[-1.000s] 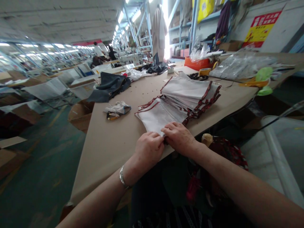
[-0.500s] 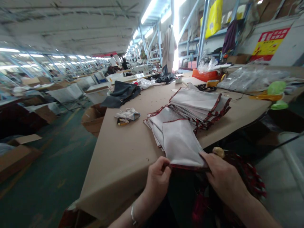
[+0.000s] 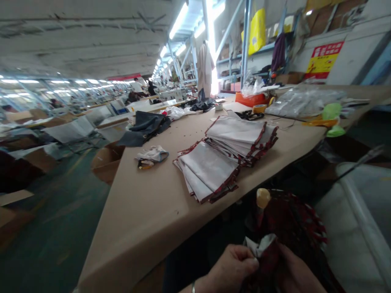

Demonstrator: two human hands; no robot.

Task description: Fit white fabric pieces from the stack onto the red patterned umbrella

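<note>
My left hand (image 3: 233, 266) is closed, thumb and fingers pinching the edge of a dark red fabric piece with a whitish lining (image 3: 262, 246), below the table's front edge. On that piece's other side is my right hand (image 3: 296, 268), also closed on the cloth; its fingertips are partly hidden. Beyond the hands, on the table, lies a fanned stack of silver-white pieces with dark red edging (image 3: 207, 167). Another such stack (image 3: 238, 134) sits behind it, overlapping it. A round, knob-like wooden end (image 3: 263, 197) stands up just past the right hand, beside dark red patterned cloth (image 3: 293, 219).
The brown-covered table (image 3: 137, 219) has a white work glove (image 3: 152, 154) and dark grey cloth (image 3: 143, 128) on its left. Clear plastic bags (image 3: 305, 101), an orange tray (image 3: 252, 99) and tape (image 3: 259, 108) lie at the back. A white bin (image 3: 351, 215) stands at right.
Both hands have drawn the silver-white piece off the front stack, down below the table edge. Its red side and folded lining now show. The view has shifted to the right.
</note>
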